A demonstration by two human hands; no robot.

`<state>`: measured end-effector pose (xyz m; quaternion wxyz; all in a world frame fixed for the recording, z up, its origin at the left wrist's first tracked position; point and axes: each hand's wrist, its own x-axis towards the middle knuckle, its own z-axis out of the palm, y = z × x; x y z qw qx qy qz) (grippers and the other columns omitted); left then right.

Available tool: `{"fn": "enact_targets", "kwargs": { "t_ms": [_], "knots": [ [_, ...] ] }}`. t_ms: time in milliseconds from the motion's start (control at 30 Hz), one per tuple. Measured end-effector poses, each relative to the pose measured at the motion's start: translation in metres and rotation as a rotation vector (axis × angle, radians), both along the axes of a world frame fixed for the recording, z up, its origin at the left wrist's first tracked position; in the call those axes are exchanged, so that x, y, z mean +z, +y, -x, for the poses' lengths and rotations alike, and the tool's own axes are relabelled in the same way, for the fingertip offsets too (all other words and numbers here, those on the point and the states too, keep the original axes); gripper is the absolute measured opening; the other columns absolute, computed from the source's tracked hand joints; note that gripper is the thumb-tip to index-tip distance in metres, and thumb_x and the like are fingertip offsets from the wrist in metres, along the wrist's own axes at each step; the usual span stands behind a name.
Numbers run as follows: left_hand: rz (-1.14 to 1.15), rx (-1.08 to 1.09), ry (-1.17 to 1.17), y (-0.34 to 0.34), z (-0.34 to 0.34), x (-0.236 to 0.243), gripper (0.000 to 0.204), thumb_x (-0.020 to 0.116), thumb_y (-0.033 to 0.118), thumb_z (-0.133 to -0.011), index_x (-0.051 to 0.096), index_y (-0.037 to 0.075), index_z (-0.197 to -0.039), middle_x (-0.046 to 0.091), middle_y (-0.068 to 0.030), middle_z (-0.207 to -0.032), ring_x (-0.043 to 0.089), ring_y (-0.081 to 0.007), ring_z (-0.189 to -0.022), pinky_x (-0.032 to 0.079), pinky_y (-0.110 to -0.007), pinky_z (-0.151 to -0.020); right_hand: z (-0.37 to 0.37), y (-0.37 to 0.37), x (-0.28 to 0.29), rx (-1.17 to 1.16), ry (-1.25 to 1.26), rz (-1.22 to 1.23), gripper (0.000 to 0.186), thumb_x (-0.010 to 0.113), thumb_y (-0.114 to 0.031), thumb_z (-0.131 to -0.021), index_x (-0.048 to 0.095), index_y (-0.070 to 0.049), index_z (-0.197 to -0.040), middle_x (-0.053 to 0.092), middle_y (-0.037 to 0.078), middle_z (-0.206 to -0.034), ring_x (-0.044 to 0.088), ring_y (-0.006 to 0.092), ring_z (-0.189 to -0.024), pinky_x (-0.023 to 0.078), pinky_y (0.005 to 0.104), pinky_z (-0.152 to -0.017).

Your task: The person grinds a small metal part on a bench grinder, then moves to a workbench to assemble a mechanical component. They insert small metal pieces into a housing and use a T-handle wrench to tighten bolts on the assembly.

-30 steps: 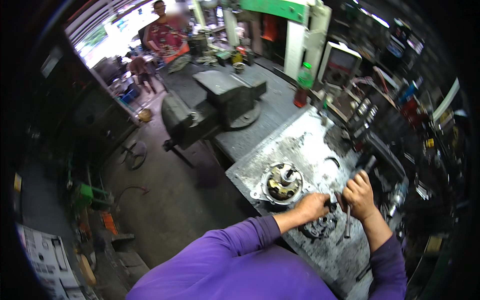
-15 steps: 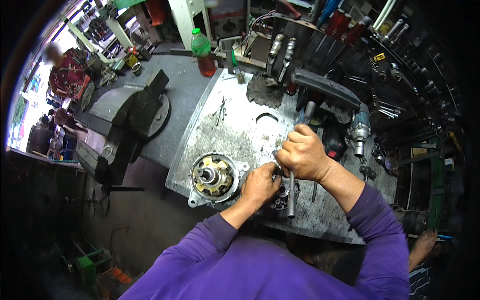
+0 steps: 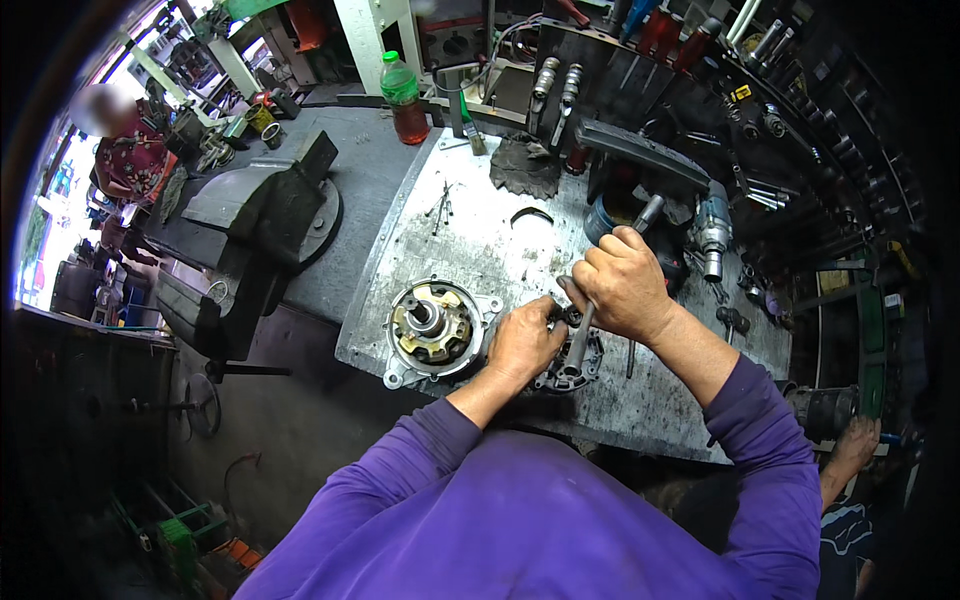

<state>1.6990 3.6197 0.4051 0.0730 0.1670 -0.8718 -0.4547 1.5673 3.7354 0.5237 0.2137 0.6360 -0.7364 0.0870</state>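
My right hand (image 3: 625,285) is wrapped round the middle of a steel bar-shaped tool (image 3: 577,352), which slants from upper right down to lower left. Under its lower end lies a round metal casing (image 3: 592,362), partly covered by my hands. My left hand (image 3: 525,345) rests beside this casing with its fingers curled at a small dark part; what they hold is hidden. Just left of that hand stands an open round housing (image 3: 393,380) with an upright shaft (image 3: 424,315) and a ring of yellowish, dark-gapped segments inside.
Left of the metal worktop (image 3: 400,258) stands a large bench vise (image 3: 265,215). Thin bolts (image 3: 440,208), a brush (image 3: 472,135), a dark rag (image 3: 525,168) and a bottle of red liquid (image 3: 403,105) lie or stand beyond. A power tool (image 3: 713,240) sits right; another person's hand (image 3: 855,445) shows lower right.
The bar tool has swung: its upper end moved right and its lower end rose toward my left hand. My right hand shifted slightly right. The view moved a little.
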Motion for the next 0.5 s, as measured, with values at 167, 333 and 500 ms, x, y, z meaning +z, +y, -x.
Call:
{"fn": "enact_targets", "kwargs": {
  "t_ms": [167,333,500],
  "knots": [
    [-0.020,-0.011,0.053,-0.001,0.000,-0.002,0.026,0.072,0.022,-0.088,0.069,0.001,-0.103,0.074,-0.0253,-0.095,0.072,-0.0456,-0.091,0.058,-0.055,-0.083,-0.005,0.001,-0.001,-0.052,0.032,0.009,0.025,0.076,-0.030,-0.083,0.066,-0.012,-0.070,0.057,0.004,-0.067,0.059,0.0240,-0.079,0.044,0.0440,-0.099],
    [-0.001,-0.047,0.037,-0.002,0.006,-0.009,0.027,0.072,0.021,-0.087,0.068,0.001,-0.105,0.073,-0.0258,-0.101,0.071,-0.0456,-0.096,0.057,-0.054,-0.086,-0.013,0.004,-0.006,-0.059,0.000,0.018,0.020,0.072,-0.022,-0.079,0.061,-0.013,-0.066,0.056,0.003,-0.067,0.057,0.0222,-0.074,0.044,0.0426,-0.097],
    [-0.030,-0.051,0.052,-0.003,0.008,-0.013,0.028,0.076,0.019,-0.085,0.066,0.002,-0.105,0.072,-0.0247,-0.103,0.070,-0.0454,-0.097,0.057,-0.053,-0.087,-0.010,0.000,-0.007,-0.049,-0.039,0.002,0.016,0.067,-0.023,-0.080,0.060,-0.014,-0.068,0.055,0.002,-0.069,0.057,0.0213,-0.077,0.042,0.0417,-0.098]
  ]
}}
